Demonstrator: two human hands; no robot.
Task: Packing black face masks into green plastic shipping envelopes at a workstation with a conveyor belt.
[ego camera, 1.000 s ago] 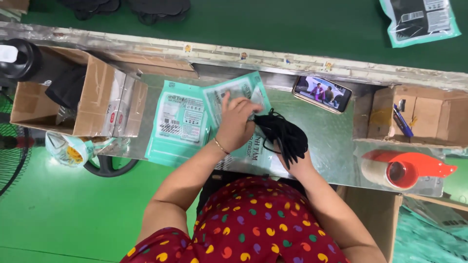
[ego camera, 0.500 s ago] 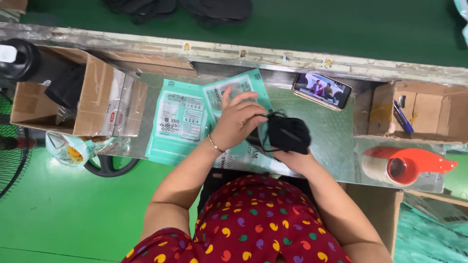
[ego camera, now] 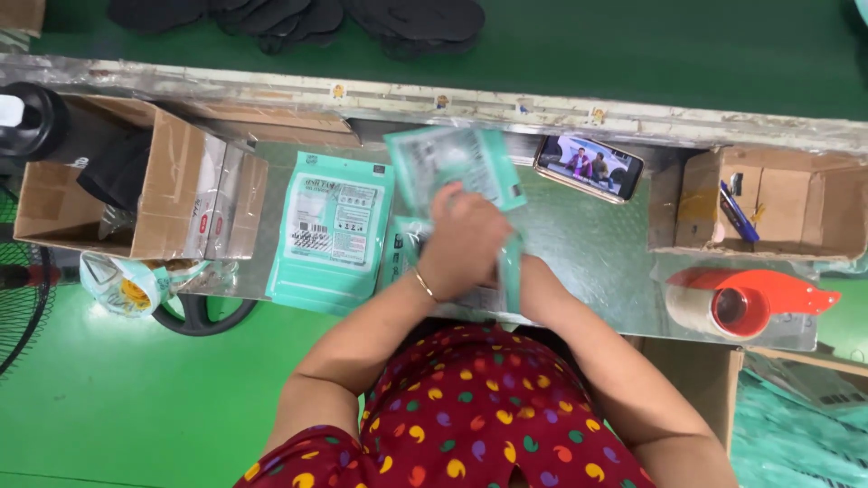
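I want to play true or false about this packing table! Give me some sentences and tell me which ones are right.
1. A phone leans at the back of the table. True.
2. The tape dispenser is blue. False: it is red-orange.
3. The left hand rests on a teal packet. True.
4. The stack of teal packets lies inside the right cardboard box. False: it lies on the table, beside the left box.

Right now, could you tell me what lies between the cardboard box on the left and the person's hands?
In the head view, a stack of teal pouches lies there.
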